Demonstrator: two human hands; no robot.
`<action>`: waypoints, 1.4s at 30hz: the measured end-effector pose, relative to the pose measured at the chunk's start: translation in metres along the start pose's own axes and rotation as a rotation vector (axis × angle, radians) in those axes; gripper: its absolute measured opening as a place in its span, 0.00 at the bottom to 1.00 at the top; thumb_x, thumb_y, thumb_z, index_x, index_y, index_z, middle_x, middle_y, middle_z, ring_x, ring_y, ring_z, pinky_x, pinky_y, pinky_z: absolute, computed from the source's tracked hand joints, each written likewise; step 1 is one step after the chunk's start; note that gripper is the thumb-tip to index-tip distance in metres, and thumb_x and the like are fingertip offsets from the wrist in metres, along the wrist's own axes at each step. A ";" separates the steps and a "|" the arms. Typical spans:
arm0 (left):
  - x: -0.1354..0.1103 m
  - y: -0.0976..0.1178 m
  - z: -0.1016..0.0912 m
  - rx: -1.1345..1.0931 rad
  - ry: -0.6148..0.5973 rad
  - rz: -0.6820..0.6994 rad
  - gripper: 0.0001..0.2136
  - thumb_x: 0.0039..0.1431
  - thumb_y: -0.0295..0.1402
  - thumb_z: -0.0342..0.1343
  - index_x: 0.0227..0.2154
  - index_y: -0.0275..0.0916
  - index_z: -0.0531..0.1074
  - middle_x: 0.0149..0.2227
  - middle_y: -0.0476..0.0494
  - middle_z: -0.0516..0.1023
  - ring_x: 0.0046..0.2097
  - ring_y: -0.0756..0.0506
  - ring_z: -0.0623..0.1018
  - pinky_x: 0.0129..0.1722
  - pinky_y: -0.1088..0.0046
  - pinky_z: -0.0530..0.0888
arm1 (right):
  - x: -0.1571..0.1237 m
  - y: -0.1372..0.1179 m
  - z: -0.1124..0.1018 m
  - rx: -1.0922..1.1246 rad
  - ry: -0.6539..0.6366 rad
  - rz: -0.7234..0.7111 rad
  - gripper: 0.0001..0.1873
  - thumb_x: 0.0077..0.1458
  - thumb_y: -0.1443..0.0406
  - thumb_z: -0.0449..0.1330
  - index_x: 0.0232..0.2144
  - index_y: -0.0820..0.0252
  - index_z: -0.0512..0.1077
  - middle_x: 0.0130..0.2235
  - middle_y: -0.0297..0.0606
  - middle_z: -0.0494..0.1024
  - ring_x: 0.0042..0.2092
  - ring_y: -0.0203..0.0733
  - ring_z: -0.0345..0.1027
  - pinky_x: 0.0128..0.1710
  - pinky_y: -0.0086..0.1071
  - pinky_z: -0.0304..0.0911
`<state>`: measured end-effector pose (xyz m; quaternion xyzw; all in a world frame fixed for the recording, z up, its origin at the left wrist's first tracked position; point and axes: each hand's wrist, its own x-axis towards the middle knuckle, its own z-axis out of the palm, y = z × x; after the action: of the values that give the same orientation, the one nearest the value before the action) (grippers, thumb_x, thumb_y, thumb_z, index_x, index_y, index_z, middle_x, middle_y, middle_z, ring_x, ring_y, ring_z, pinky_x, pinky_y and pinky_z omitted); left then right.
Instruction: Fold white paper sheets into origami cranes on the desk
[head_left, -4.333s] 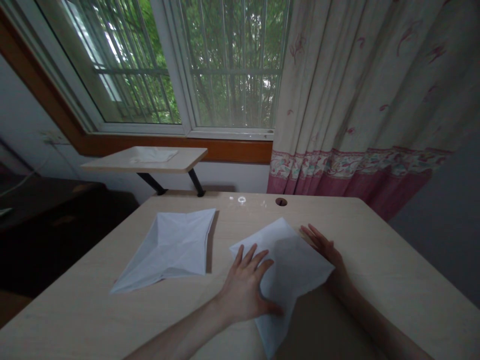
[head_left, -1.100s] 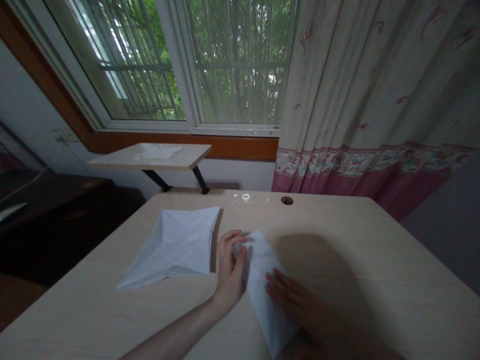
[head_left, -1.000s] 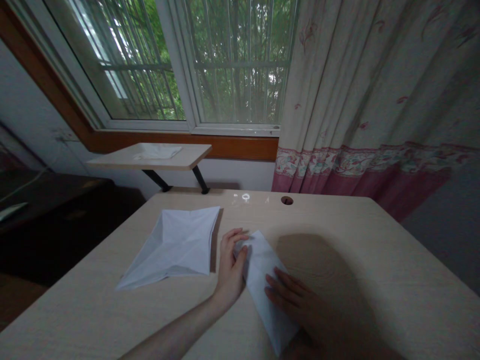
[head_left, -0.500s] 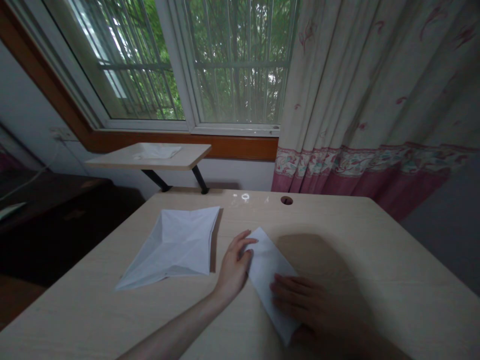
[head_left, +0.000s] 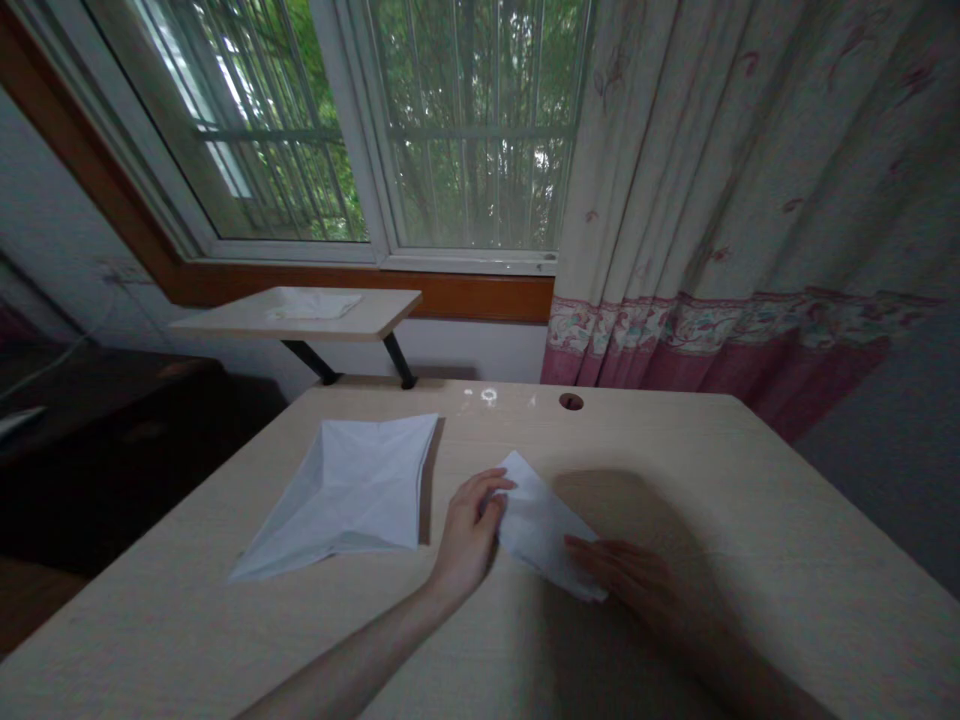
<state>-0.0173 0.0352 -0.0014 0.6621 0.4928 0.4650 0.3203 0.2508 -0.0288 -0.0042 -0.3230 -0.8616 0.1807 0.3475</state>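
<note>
A folded sheet of white paper (head_left: 536,525) lies in front of me, with one corner pointing away and its lower end turned up to the right. My left hand (head_left: 476,525) grips its left edge, fingers curled over the top and the thumb near the edge. At the right side, my right hand (head_left: 637,580) holds the turned-up end, its long fingers close together over the paper and its thumb hidden. Left of my hands rests a second, larger folded white paper (head_left: 371,485), partly opened out with creases and a long point toward the near left.
Both papers are on a light wooden desk (head_left: 750,500) with a round cable hole (head_left: 571,401) near its back edge. A small raised shelf (head_left: 375,318) at the back left carries crumpled white paper (head_left: 319,305). Behind are a barred window and a curtain (head_left: 622,330).
My right hand has shifted slightly up and to the right, bringing the paper's lower end up with it. The paper now looks shorter. My left hand has hardly moved.
</note>
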 end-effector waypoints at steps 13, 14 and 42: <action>-0.012 0.023 -0.002 0.328 -0.002 0.292 0.09 0.63 0.37 0.57 0.44 0.43 0.72 0.46 0.45 0.78 0.51 0.39 0.74 0.60 0.47 0.57 | 0.009 0.005 -0.002 -0.289 0.550 0.289 0.09 0.66 0.61 0.53 0.41 0.49 0.73 0.38 0.37 0.79 0.40 0.45 0.72 0.40 0.39 0.68; -0.012 0.022 -0.001 0.335 0.012 0.306 0.10 0.61 0.36 0.59 0.45 0.43 0.72 0.46 0.45 0.77 0.50 0.38 0.73 0.59 0.48 0.59 | 0.008 0.008 -0.001 -0.278 0.566 0.340 0.09 0.66 0.59 0.53 0.42 0.49 0.72 0.39 0.37 0.79 0.41 0.46 0.72 0.41 0.39 0.67; -0.023 0.025 -0.004 0.233 0.205 0.446 0.17 0.66 0.25 0.47 0.54 0.46 0.67 0.54 0.40 0.60 0.57 0.42 0.66 0.54 0.63 0.68 | 0.006 0.023 0.009 -0.026 0.720 0.579 0.18 0.65 0.54 0.53 0.55 0.48 0.67 0.51 0.42 0.71 0.48 0.47 0.68 0.48 0.46 0.66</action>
<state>-0.0143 0.0058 0.0151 0.7360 0.4150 0.5288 0.0800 0.2507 -0.0083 -0.0198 -0.5969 -0.5626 0.1358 0.5557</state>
